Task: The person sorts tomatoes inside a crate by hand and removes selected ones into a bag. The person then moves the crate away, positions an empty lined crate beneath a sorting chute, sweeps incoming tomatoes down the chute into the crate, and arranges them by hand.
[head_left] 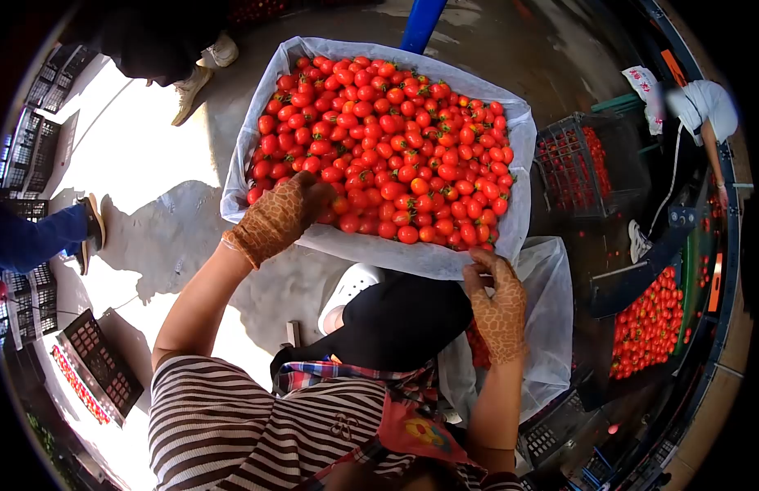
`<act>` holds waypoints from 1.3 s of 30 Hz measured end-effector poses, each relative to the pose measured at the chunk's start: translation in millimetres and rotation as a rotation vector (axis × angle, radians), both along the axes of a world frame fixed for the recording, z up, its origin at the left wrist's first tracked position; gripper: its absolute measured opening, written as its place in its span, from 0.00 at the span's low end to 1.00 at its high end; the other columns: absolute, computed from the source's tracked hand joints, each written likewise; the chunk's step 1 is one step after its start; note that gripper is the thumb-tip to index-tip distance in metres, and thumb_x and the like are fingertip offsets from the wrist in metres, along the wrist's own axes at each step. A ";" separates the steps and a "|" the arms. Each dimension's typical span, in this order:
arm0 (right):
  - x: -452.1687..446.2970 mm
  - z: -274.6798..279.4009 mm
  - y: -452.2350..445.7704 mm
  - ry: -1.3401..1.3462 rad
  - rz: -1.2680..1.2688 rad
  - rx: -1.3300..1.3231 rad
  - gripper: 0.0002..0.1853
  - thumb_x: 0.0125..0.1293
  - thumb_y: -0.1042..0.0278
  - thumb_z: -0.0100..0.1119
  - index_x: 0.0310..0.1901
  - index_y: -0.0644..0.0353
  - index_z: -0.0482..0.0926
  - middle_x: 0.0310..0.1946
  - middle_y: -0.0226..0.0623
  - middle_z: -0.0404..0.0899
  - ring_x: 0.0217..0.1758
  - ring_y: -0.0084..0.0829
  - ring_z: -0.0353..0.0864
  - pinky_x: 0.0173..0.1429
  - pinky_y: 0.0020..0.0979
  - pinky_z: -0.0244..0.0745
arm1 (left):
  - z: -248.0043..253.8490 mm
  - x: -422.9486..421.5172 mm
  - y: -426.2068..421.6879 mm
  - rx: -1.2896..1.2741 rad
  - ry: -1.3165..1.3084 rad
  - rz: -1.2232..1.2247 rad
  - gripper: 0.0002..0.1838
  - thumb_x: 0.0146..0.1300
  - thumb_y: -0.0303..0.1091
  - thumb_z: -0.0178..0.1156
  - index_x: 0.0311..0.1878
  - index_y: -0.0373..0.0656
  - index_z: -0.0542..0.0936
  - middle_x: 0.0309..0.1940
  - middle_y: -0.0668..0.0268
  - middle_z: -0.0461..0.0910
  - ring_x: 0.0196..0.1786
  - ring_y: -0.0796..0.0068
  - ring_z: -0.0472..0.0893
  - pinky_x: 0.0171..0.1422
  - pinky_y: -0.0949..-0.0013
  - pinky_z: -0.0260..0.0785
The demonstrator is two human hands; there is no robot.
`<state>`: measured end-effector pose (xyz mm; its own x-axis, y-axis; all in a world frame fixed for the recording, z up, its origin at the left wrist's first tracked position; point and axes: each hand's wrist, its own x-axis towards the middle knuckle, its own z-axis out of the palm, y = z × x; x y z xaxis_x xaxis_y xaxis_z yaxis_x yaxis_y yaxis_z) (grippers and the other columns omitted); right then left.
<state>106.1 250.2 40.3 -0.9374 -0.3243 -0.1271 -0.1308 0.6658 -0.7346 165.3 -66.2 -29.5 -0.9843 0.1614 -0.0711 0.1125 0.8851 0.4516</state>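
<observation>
A crate lined with a thin white plastic sheet (269,82) is heaped with red cherry tomatoes (396,147), some with green stems. My left hand (285,211), in a tan patterned glove, reaches over the near left rim. Its fingers are bent together against the tomatoes, and what they hold, if anything, is hidden. At the near right corner my right hand (498,307), gloved alike, has thumb and fingers closed on the liner's edge. Below that hand, a second white-lined container (547,286) shows a few tomatoes, partly covered by my arm.
A dark crate (572,164) of tomatoes stands at right, near a person (703,106) beside a conveyor. More tomatoes (648,323) lie in a bin there. A blue post (423,24) rises behind my crate. Black crates (101,360) and other people's feet are at left.
</observation>
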 end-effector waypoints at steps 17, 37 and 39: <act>-107.9 -52.2 -104.5 0.179 0.511 0.596 0.13 0.54 0.61 0.61 0.40 0.54 0.76 0.36 0.41 0.79 0.41 0.43 0.80 0.45 0.46 0.72 | 11.0 -61.6 12.0 1.572 0.005 0.707 0.09 0.59 0.33 0.60 0.38 0.38 0.77 0.33 0.66 0.77 0.37 0.78 0.78 0.36 0.72 0.71; -194.7 -55.5 -51.7 0.026 -0.055 -0.165 0.10 0.64 0.66 0.56 0.43 0.62 0.80 0.33 0.35 0.82 0.36 0.25 0.78 0.42 0.27 0.74 | -11.4 -247.3 17.5 1.675 -0.288 0.273 0.07 0.66 0.38 0.54 0.43 0.48 0.72 0.37 0.71 0.76 0.27 0.85 0.72 0.22 0.84 0.58; -193.6 -60.3 -49.6 0.204 -0.085 -0.083 0.11 0.63 0.67 0.56 0.43 0.63 0.79 0.35 0.38 0.82 0.38 0.26 0.79 0.45 0.30 0.73 | -11.4 -276.9 45.5 0.933 -0.016 0.202 0.12 0.66 0.44 0.54 0.39 0.45 0.76 0.30 0.70 0.78 0.28 0.78 0.77 0.26 0.73 0.67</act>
<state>-87.5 200.6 -20.0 -0.9653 -0.2445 0.0917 -0.2282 0.6195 -0.7511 -111.5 -20.8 -40.9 -0.9998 -0.0132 -0.0131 -0.0152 0.1689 0.9855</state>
